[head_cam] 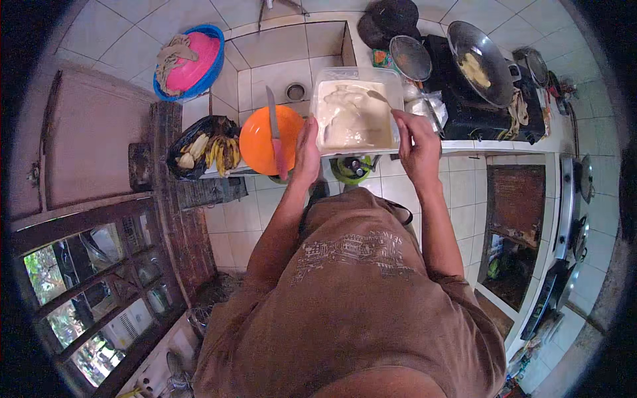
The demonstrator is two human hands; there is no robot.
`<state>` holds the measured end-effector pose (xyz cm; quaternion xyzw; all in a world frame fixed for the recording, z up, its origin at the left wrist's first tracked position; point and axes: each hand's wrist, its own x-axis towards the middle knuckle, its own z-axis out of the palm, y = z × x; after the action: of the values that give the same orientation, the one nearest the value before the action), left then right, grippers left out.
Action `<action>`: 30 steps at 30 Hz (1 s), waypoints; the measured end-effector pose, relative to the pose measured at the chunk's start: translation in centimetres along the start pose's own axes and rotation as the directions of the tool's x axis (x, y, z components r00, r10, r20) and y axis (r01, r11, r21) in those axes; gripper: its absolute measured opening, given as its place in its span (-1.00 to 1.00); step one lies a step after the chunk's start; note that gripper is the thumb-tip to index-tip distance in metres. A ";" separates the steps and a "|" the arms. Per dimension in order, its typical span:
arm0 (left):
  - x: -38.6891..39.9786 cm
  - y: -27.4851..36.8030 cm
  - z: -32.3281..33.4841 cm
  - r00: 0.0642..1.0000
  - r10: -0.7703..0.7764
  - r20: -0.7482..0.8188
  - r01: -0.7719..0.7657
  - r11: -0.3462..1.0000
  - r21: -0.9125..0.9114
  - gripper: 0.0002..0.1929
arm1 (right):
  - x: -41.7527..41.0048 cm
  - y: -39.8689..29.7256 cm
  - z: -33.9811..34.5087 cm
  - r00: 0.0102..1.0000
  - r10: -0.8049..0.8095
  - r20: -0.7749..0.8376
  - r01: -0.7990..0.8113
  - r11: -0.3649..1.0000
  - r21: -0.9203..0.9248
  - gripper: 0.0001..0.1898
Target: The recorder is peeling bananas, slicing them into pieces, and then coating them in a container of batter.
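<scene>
My left hand (308,154) grips the left side of a clear plastic container (357,74). Pale, creamy batter (356,117) fills much of it. In my right hand (418,147) is the handle of a spoon (379,96), its bowl over the batter. An orange plastic plate or bowl (256,142) is just left of the container, with a pink-handled knife (273,119) lying across it. Further left, a black plastic bag (186,171) holds peeled bananas (199,147) beside unpeeled ones (224,153).
A wok (492,74) with yellowish pieces of food in it stands on the black stove (453,122) at right. A strainer (410,58) lies left of the stove. The tiled sink (271,40) is behind the container; a blue basin (219,42) sits at its left.
</scene>
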<state>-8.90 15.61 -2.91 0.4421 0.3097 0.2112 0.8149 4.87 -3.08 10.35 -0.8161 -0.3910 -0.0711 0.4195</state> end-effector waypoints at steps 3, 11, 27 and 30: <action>0.2 -0.3 -0.4 1.000 0.027 0.008 -0.027 1.000 -0.011 -0.24 | 0.0 0.5 0.2 0.995 -0.093 0.018 0.095 0.993 -0.077 -0.78; -0.7 0.3 -0.4 0.997 0.044 0.070 -0.041 0.998 -0.044 -0.27 | 0.5 4.6 2.0 0.996 0.055 -0.065 -0.066 0.982 -0.179 -0.75; 0.7 -0.8 -1.3 0.999 0.032 0.004 -0.032 0.999 -0.007 -0.26 | -0.2 3.2 1.8 0.935 0.046 0.350 -0.056 0.998 0.020 -0.82; 0.1 0.2 -0.6 1.000 0.010 -0.010 -0.011 0.998 -0.061 -0.27 | -0.5 2.6 1.3 0.942 -0.086 0.323 0.085 0.996 0.016 -0.83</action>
<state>-9.30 16.13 -3.06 0.4175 0.3045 0.2270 0.8255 6.07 -3.28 7.73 -0.7986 -0.4896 0.0462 0.3471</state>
